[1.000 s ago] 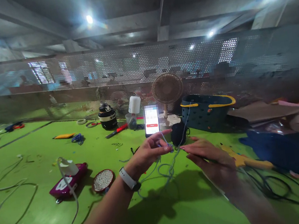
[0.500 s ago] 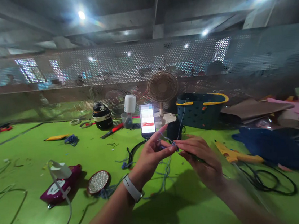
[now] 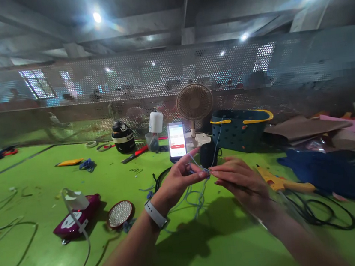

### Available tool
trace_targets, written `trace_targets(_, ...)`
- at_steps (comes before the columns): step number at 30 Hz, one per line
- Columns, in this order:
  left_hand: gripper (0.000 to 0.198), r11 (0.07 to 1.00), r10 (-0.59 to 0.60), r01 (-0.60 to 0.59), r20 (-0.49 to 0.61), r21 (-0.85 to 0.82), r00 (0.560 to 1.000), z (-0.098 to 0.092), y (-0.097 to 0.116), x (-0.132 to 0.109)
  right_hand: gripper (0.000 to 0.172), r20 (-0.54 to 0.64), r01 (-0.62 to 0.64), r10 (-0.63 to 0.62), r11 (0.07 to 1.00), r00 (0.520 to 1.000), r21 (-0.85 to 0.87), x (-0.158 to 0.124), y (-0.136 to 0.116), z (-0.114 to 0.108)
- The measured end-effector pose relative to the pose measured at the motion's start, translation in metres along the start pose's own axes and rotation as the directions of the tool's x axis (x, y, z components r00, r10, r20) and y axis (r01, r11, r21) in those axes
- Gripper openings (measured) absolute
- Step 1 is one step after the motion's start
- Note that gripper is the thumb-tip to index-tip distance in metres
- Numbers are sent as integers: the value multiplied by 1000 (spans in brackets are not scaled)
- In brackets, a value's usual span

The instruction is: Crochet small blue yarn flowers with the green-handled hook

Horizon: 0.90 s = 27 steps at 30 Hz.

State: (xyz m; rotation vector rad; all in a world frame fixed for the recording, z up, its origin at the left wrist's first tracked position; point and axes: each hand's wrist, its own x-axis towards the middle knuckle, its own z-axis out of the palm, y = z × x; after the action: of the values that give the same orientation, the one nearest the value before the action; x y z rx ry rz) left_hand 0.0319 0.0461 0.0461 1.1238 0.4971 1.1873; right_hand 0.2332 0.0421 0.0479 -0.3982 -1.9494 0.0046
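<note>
My left hand [image 3: 178, 180], with a white watch on its wrist, pinches a thin blue yarn [image 3: 198, 195] above the green table [image 3: 49, 248]. My right hand [image 3: 239, 179] meets it fingertip to fingertip and pinches the same small blue knot of yarn. Loose loops of the yarn hang down onto the table under both hands. A strand runs up from the fingers toward the dark blue basket [image 3: 240, 131]. A dark ball of yarn [image 3: 208, 154] sits just behind my hands.
A lit phone [image 3: 177, 140] stands propped behind the hands, beside a small fan [image 3: 194, 103]. A magenta device [image 3: 76, 211], a round mesh disc [image 3: 120, 213], a yellow glue gun [image 3: 279, 182], black cable [image 3: 328, 216] and dark blue cloth [image 3: 331, 172] lie around. A perforated screen closes the back.
Both hands stayed joined on the yarn, shifting slightly left and then back; the right hand's fingers closed up to the left fingertips. The view swung a little.
</note>
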Motion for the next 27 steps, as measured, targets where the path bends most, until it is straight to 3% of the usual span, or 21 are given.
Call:
trace_targets(6,78,995,38,-36,-10,96,999,-12,4,4,36,59,20,-18,999,998,-33,1,4,-6)
trace_targets(19,73,988,34,-28,-40,151,999,-19,11,4,27,78,53,-48,997,996,-56,7,0,-12)
trace_targets(27,71,990,19,-18,-7,139,1000,-18,14,3,24,19,-46,45,998,999,49,6,-1,-10)
